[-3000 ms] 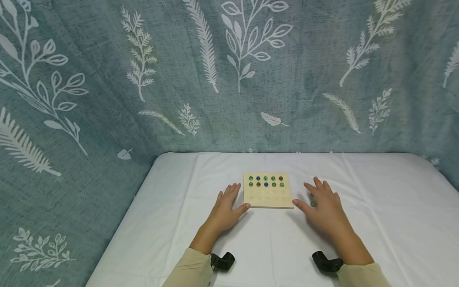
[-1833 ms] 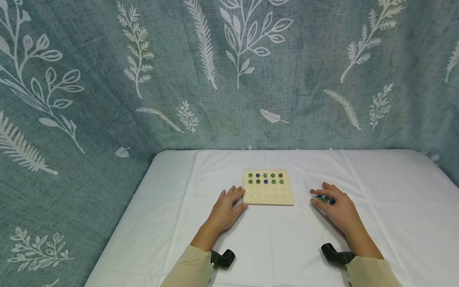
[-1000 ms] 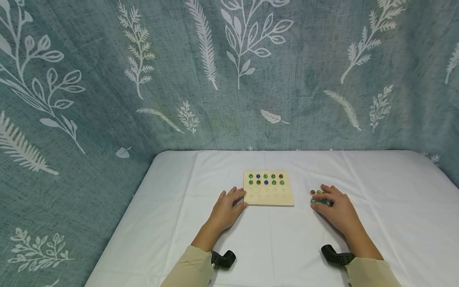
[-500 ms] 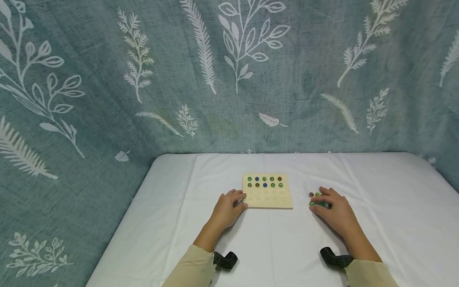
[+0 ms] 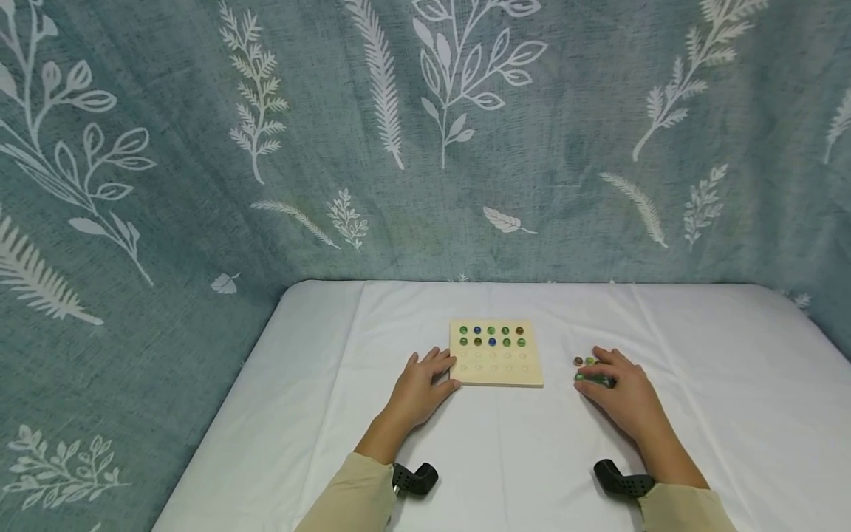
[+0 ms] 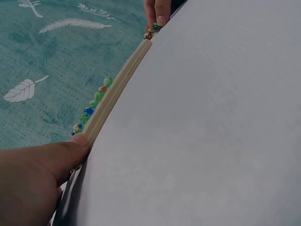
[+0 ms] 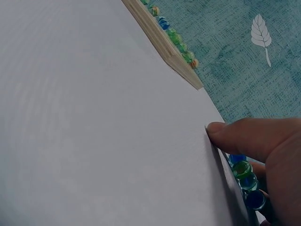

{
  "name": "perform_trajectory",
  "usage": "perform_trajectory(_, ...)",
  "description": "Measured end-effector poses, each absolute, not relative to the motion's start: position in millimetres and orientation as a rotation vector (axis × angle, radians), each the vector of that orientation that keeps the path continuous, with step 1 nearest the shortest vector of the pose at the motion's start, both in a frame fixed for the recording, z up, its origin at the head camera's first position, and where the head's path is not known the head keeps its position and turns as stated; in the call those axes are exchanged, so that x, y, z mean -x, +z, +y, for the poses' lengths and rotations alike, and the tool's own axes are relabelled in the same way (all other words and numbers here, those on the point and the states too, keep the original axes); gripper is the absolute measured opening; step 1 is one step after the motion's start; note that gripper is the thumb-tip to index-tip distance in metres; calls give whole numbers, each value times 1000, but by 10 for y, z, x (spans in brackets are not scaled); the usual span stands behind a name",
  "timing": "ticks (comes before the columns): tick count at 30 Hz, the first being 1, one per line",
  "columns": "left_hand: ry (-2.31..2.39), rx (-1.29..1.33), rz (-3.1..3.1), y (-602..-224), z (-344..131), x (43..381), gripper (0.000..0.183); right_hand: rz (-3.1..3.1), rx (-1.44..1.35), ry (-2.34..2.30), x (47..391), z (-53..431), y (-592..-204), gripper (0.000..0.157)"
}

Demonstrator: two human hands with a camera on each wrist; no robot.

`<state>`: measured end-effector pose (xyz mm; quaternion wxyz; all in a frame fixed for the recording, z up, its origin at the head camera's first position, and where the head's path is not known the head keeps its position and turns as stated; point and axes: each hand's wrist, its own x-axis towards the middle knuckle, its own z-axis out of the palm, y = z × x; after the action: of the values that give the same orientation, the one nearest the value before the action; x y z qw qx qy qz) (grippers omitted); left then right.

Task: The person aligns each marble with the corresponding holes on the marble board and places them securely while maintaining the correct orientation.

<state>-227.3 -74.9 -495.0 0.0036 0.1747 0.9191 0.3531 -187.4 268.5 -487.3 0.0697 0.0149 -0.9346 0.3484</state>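
A pale wooden board (image 5: 499, 373) with dimples lies on the white-covered table; glass marbles (image 5: 492, 342) in green, blue and brown fill its two far rows. My left hand (image 5: 419, 389) rests at the board's near left corner, thumb at the front edge and fingertips on the left side. In the left wrist view its thumb (image 6: 80, 140) presses the corner. To the board's right, my right hand (image 5: 623, 388) arches loosely over a cluster of loose marbles (image 5: 589, 361), thumb and index finger around a green one. In the right wrist view several marbles (image 7: 242, 169) show beneath the palm, partly hidden.
The white cloth (image 5: 495, 451) covers the whole table. A teal curtain (image 5: 412, 222) with white leaf prints hangs behind it and down the left side. Black wrist cameras (image 5: 415, 480) sit at both sleeves.
My right hand has moved slightly right and down, from fingers spread above the loose marbles to curved around them. My left hand has settled against the board's corner. The marbles on the board are unchanged.
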Motion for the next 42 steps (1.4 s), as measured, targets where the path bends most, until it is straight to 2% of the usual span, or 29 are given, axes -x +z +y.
perform_trajectory(6, 1097, -547, 2905, -4950, -735, 2267, 52, -2800, -39, 1037, 1867, 2681, -4868, 35)
perform_trajectory(22, 939, -750, 2955, -4953, -765, 2239, 51, -2799, -40, 1028, 1856, 2668, -4868, 35)
perform_trajectory(38, 968, -682, 2930, -4946, -764, 2233, 50, -2774, -36, 1038, 1877, 2666, -4886, 32)
perform_trajectory(42, 963, -674, 2931, -4947, -754, 2232, 50, -2783, -7, 1048, 1861, 2673, -4872, 38)
